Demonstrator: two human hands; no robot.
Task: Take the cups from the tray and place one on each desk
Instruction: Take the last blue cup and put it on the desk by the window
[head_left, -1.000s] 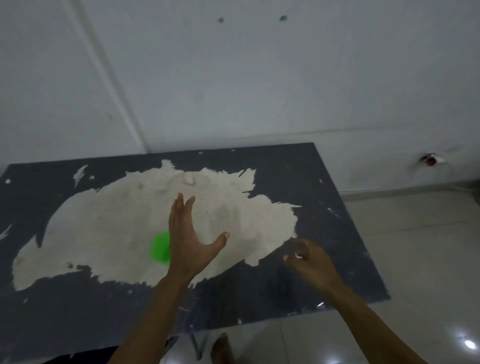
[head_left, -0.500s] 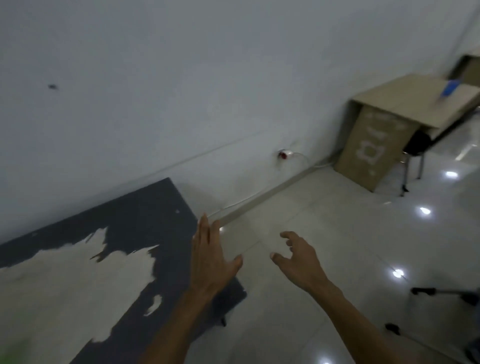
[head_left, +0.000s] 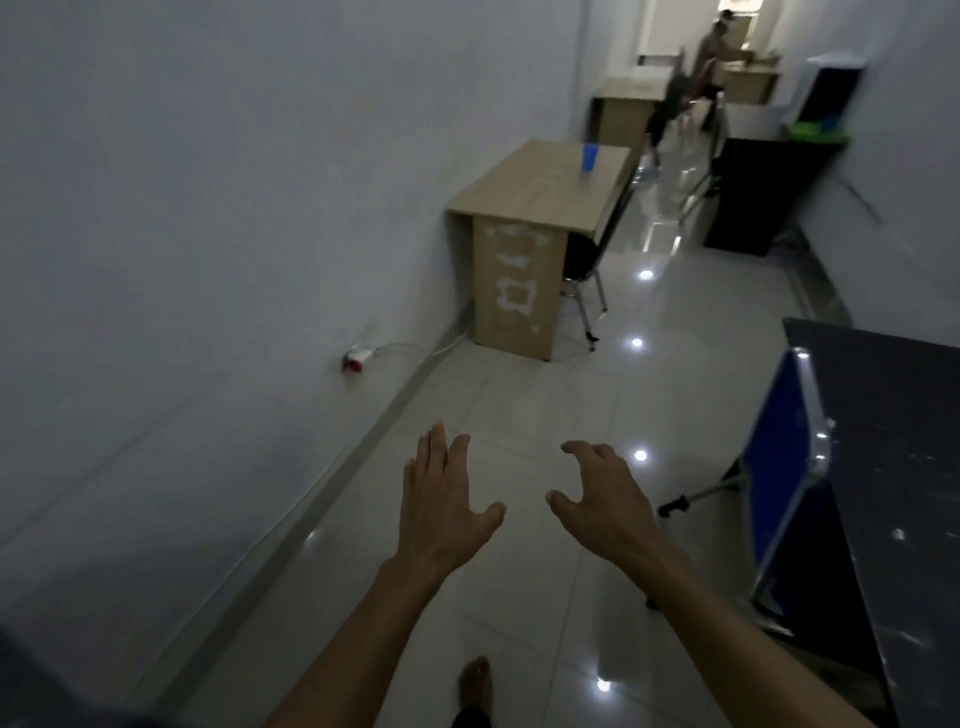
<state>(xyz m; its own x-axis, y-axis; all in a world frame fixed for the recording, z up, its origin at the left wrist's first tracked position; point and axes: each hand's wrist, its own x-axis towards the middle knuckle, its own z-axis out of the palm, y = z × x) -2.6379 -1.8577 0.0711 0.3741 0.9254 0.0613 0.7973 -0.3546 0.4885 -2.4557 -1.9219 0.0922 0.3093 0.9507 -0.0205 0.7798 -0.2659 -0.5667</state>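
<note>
Here, no legible writing anywhere.

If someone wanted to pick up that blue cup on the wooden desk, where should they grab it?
Probably around its side wall, coming from the aisle side. The blue cup stands upright near the open edge of the wooden desk, whose other side is against the wall.

You face a long dim room with a glossy pale tiled floor (head_left: 545, 395) catching small ceiling-light reflections. Your landmark is the light wooden desk (head_left: 540, 192) against the plain white left wall (head_left: 208, 208). A black metal-legged chair (head_left: 584, 260) sits tucked beside it; a dark cabinet (head_left: 753, 197) stands across the aisle.
</note>
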